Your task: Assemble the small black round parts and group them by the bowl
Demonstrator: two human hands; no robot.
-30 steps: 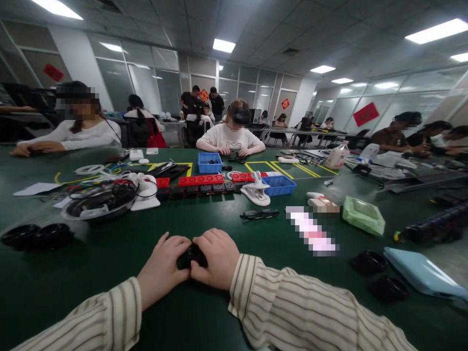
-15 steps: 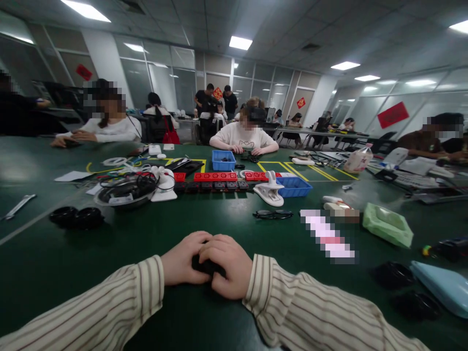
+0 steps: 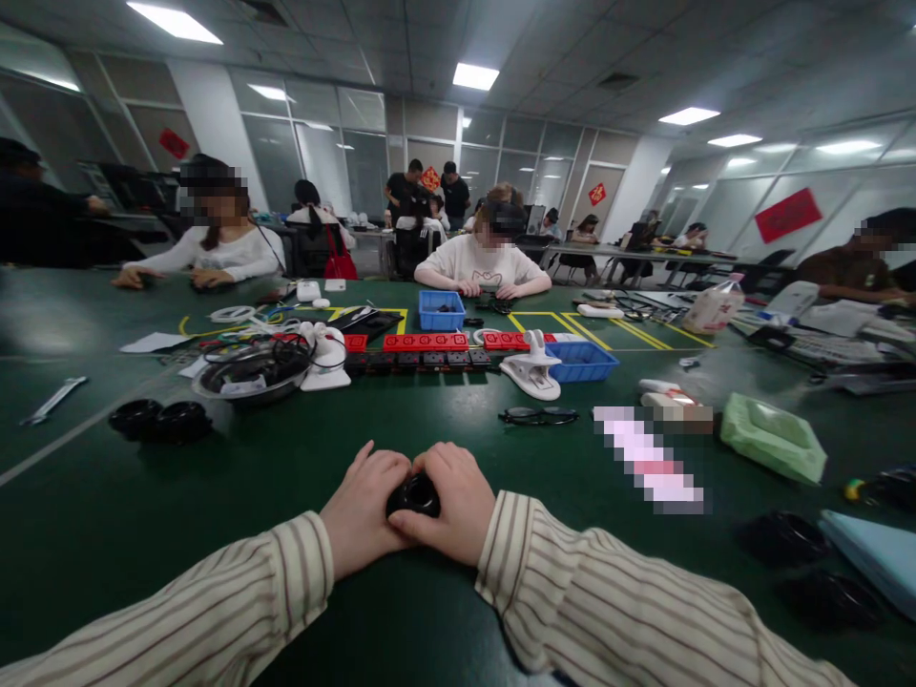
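Near the front of the green table [image 3: 286, 477], a black, glossy, round part with a hollow centre [image 3: 416, 496] sits between my two hands. My left hand [image 3: 366, 508] wraps its left side, the thumb largely hidden. From the right, my right hand [image 3: 458, 501] grips it, with the fingers over the back and the thumb along the front edge. Two similar black round parts [image 3: 161, 420] lie together to the left, and two more [image 3: 783, 539] are at the right. Black-framed glasses [image 3: 538, 416] lie beyond my right hand.
A wrench [image 3: 53, 401] lies far left. Behind my hands are a metal bowl of cables [image 3: 250, 386], red and black socket strips [image 3: 426, 342], a white clip stand [image 3: 533, 372] and a blue bin [image 3: 583, 363]. A green tray [image 3: 773, 437] stands right. People sit across the table.
My hands have turned the black round part, so its hollow centre now shows. The right fingers have shifted back from covering it, and the left hand has come round its side.
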